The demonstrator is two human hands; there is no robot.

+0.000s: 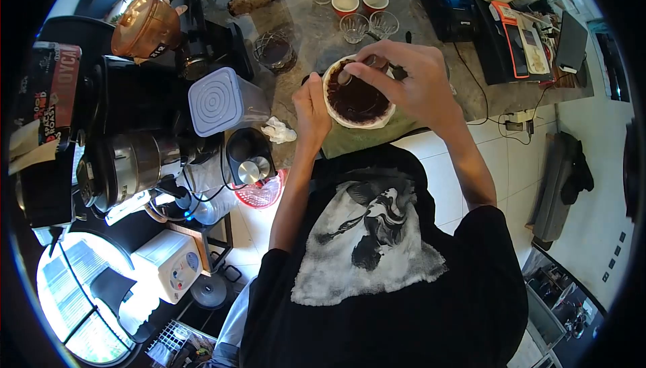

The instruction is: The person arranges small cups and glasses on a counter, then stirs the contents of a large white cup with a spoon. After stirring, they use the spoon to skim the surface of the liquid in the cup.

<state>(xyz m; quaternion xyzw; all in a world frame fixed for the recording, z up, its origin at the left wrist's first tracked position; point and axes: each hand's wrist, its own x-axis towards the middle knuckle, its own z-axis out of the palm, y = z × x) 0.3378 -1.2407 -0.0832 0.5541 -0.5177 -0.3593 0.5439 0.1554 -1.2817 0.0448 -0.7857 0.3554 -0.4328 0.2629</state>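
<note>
A white round bowl (363, 124) with dark brown contents stands at the counter's front edge, partly on a green cloth (343, 144). My left hand (312, 109) is closed at the bowl's left side, next to a small dark piece like a handle; its grip is partly hidden. Above the bowl, my right hand (410, 75) pinches a spoon (345, 77), whose rounded end is over the dark contents near the upper left rim. My right fingers cover most of the spoon.
Glass cups (353, 26) and two red cups (345, 3) stand behind the bowl. A dark-filled glass (275, 50), a lidded container (219, 102) and crumpled tissue (278, 130) are to the left. A black printer (447, 10) is at the back right.
</note>
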